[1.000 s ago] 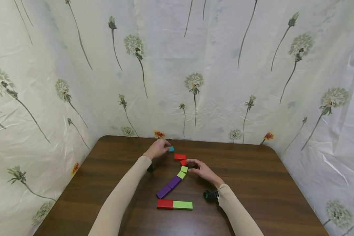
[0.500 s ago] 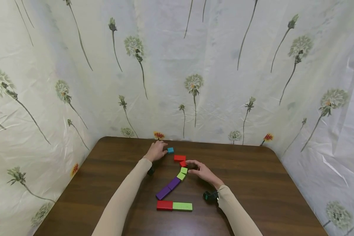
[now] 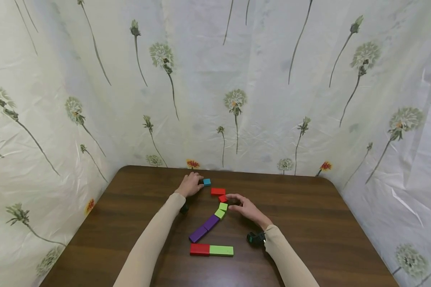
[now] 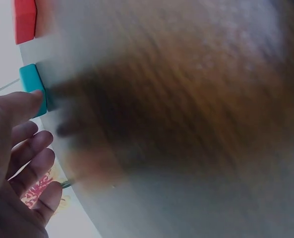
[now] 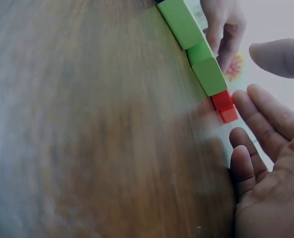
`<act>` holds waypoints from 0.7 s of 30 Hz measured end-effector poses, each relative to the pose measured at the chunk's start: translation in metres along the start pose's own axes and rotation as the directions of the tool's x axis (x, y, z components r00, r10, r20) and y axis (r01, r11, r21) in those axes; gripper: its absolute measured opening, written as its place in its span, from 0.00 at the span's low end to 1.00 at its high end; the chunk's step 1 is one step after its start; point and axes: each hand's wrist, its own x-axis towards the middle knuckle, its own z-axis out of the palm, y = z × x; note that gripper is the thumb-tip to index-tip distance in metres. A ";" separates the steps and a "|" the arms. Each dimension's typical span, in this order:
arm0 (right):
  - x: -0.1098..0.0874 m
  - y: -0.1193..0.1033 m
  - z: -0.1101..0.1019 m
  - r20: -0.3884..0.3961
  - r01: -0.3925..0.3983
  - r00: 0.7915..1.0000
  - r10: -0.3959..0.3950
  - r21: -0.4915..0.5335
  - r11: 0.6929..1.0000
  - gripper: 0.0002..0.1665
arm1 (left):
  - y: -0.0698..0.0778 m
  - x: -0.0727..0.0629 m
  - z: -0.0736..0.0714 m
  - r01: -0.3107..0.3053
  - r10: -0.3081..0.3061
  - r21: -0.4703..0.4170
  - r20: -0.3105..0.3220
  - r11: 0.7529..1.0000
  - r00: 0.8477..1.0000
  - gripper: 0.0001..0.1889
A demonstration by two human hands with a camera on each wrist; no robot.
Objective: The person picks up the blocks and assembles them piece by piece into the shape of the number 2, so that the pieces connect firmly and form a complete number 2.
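At the far side of the table, a small blue block (image 3: 206,182) lies beside my left hand (image 3: 190,185). In the left wrist view the thumb overlaps the blue block (image 4: 31,79), while the other fingers curve loosely and hold nothing. My right hand (image 3: 250,210) spreads its thumb and fingers apart to the right of the row. Its index fingertip meets the edge of a small red block (image 3: 222,198); whether it presses is unclear. Behind that lies a longer red block (image 3: 218,191). Two light-green blocks (image 3: 223,206) follow toward me, seen large as green blocks (image 5: 206,69) in the right wrist view.
Two purple blocks (image 3: 204,228) continue the slanting line toward the front. Nearer still, a red block (image 3: 199,249) and a long green block (image 3: 221,250) lie end to end. The brown table (image 3: 309,239) ends at a flower-print curtain (image 3: 265,99).
The left fingers have drawn back from the blue block, which lies slightly nearer the front left than a second ago. The right hand stays in place beside the small red block.
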 end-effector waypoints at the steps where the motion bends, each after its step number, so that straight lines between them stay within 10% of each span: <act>1: 0.000 0.000 0.000 -0.001 -0.002 1.000 0.002 0.003 1.000 0.26 | 0.000 -0.001 0.000 0.001 -0.001 0.002 -0.001 1.000 1.000 0.21; 21: -0.001 -0.001 0.001 -0.023 -0.007 1.000 0.006 -0.011 1.000 0.25 | 0.000 0.002 0.002 -0.020 0.017 -0.071 -0.039 0.997 0.999 0.20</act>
